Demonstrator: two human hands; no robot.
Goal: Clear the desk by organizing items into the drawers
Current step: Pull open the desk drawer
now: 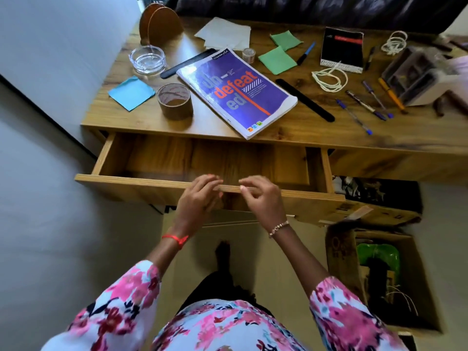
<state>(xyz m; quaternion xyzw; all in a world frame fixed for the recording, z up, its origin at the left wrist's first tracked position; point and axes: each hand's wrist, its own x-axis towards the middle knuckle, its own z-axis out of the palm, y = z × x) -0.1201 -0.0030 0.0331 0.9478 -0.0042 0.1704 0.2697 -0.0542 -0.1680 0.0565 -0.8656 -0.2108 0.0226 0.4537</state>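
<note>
A wooden drawer (131, 179) stands pulled out from the left side of the desk (316, 133), and its inside looks bare. My left hand (200, 196) and my right hand (263, 198) hover at the middle of the drawer's front edge, fingers curled loosely, holding nothing. On the desk lie a purple book (238, 91), a roll of brown tape (174, 101), a blue sticky pad (131, 92), green sticky pads (277, 60), two black rulers (305, 100), several pens (364, 107), white cords (329, 77) and a black notebook (342, 49).
A glass ashtray (147, 59), a brown round holder (159, 24), white papers (224, 32) and a small clear tape roll (248, 54) sit toward the back. A grey organiser (415, 74) is at the right. Open cardboard boxes (379, 269) stand on the floor to the right.
</note>
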